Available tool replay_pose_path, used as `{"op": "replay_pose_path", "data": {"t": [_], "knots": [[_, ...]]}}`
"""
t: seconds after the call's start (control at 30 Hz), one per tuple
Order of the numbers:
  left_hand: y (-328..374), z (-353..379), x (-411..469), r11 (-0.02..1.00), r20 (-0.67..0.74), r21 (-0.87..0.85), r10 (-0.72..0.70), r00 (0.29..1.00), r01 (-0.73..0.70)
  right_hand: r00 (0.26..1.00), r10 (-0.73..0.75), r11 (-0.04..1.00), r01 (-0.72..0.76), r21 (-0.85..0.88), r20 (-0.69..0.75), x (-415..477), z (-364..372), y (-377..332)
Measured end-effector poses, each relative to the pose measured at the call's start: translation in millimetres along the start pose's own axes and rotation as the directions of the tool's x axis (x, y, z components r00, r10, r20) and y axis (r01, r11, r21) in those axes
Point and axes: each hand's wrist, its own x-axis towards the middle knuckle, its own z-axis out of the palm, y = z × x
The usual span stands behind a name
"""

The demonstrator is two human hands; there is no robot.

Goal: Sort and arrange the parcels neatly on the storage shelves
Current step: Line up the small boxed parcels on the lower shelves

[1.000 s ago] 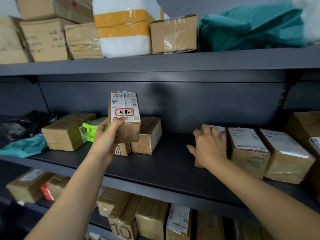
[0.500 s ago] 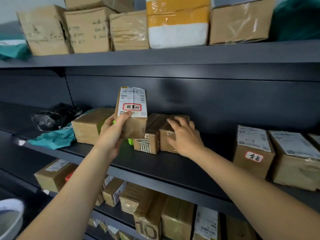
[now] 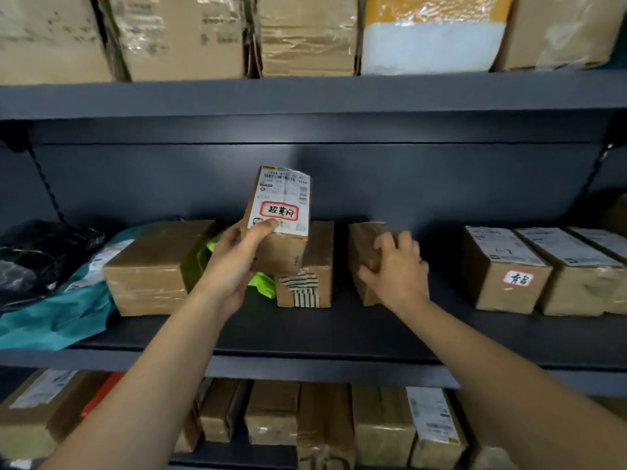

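My left hand [image 3: 234, 262] holds a small brown parcel [image 3: 283, 218] upright above the middle shelf [image 3: 305, 337]; its white label with a red-framed sticker faces me. My right hand [image 3: 397, 269] grips a small brown box [image 3: 364, 245] standing on the same shelf, a short gap right of a striped-tape box [image 3: 305, 273]. A larger brown box [image 3: 152, 266] sits to the left, with a lime-green bag [image 3: 263, 283] partly hidden behind my left hand.
Labelled boxes [image 3: 505, 266] stand in a row at the shelf's right end. A black bag [image 3: 37, 252] and a teal bag [image 3: 51, 317] lie at the left. The upper shelf [image 3: 305, 96] holds large cartons; the lower shelf holds several upright parcels [image 3: 380, 422].
My right hand came from the right-side boxes to the small brown box and has pulled it rightward, away from the striped-tape box. My left hand keeps the labelled parcel raised.
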Motion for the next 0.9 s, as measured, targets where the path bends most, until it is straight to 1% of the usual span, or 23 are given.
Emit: {"op": "replay_pose_path", "data": {"t": [0.03,0.1,0.13,0.2,0.23,0.27,0.3,0.33,0.37,0.43,0.53,0.67,0.8,0.83,0.9], "knots": [[0,1,1,1.000,0.017,-0.007,-0.008,1.000,0.008,0.999,0.030,1.000,-0.030,0.003,-0.013,-1,-2,4],[1,4,3,0.999,0.042,-0.032,-0.013,0.999,0.014,0.998,0.059,0.997,-0.061,-0.051,-0.038,-4,-5,12],[1,5,3,0.999,0.052,-0.042,-0.009,0.999,0.011,0.997,0.047,0.993,-0.053,-0.103,-0.061,-6,-6,16],[2,8,3,0.998,0.065,-0.060,-0.001,0.998,0.005,0.994,-0.066,0.957,0.038,-0.288,-0.090,-9,-12,21],[2,10,3,0.998,0.069,-0.068,0.001,0.998,0.004,0.989,-0.140,0.905,0.106,-0.412,-0.053,-10,-16,23],[2,12,3,0.997,0.073,-0.078,0.002,0.997,0.004,0.978,-0.207,0.830,0.189,-0.525,0.026,-12,-20,24],[2,14,3,0.996,0.078,-0.089,0.002,0.997,0.005,0.959,-0.256,0.758,0.278,-0.590,0.124,-13,-21,26],[3,16,2,0.995,0.084,-0.096,0.002,0.996,0.006,0.937,-0.278,0.709,0.349,-0.612,0.212,-14,-21,30],[3,17,1,0.995,0.089,-0.099,0.002,0.996,0.006,0.921,-0.275,0.677,0.390,-0.624,0.277,-15,-21,32],[4,20,1,0.995,0.093,-0.097,0.004,0.996,0.005,0.907,-0.272,0.649,0.419,-0.635,0.320,-17,-19,36],[5,24,1,0.995,0.084,-0.100,0.010,0.996,-0.001,0.921,-0.267,0.702,0.388,-0.597,0.285,-18,-16,40],[8,28,0,0.993,0.078,-0.114,0.019,0.997,-0.010,0.952,-0.219,0.784,0.303,-0.542,0.216,-9,-18,43],[13,22,0,0.993,0.065,-0.118,0.018,0.998,-0.010,0.964,-0.158,0.821,0.248,-0.514,0.214,0,-24,48],[14,18,1,0.993,0.060,-0.117,0.016,0.998,-0.009,0.966,-0.147,0.850,0.233,-0.473,0.213,2,-25,46],[16,12,2,0.994,0.043,-0.111,0.021,0.999,-0.016,0.974,-0.142,0.924,0.194,-0.330,0.176,2,-24,35]]}}
